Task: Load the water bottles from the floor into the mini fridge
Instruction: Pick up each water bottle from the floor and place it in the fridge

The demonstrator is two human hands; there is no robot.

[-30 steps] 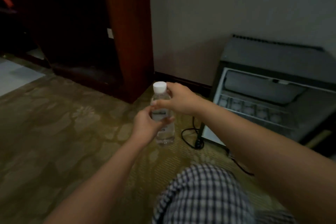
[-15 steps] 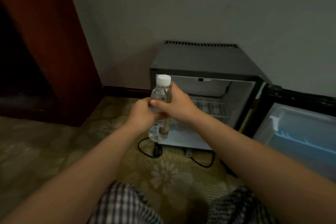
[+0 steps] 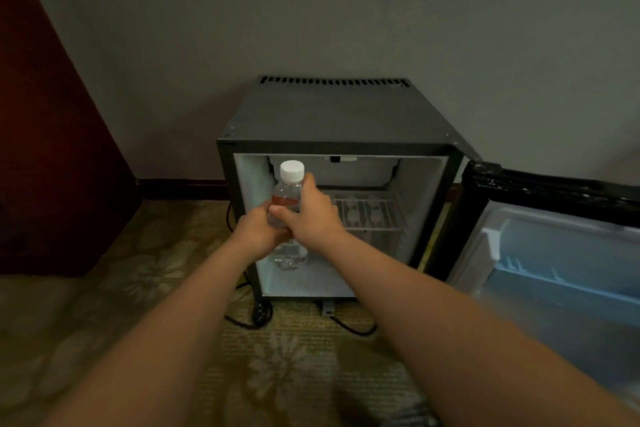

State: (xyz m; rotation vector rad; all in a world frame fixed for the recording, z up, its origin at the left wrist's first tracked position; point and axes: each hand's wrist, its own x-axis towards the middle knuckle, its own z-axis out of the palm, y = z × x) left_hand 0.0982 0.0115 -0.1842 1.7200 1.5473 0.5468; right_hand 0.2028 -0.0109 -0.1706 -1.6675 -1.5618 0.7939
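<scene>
Both forearms stretch forward from 6 o'clock and meet in front of the open mini fridge [image 3: 332,114]. The left hand [image 3: 258,234] curls round the middle of the water bottle [image 3: 290,189] from its 9 o'clock side. The right hand [image 3: 313,217] wraps it from 3 o'clock, thumb laid across the front and a finger raised along the shoulder toward the white cap [image 3: 292,170]. The bottle is upright and held off the floor before the left part of the fridge opening, its clear base showing below the hands; whether it has crossed into the cavity cannot be told

The fridge stands on a patterned carpet floor [image 3: 294,374], backed against a plain grey wall [image 3: 311,10]. Its door [image 3: 554,253] is swung wide open at 3 o'clock, pale inner lining facing up. A white wire shelf [image 3: 367,213] spans the inside. A black power cord [image 3: 249,321] loops on the carpet at the fridge's 7 o'clock. A dark red-brown wooden panel [image 3: 41,114] fills the 9 o'clock side, with a dark baseboard [image 3: 183,188] beside it

The bottle carries a reddish label band, its writing too blurred to read
</scene>
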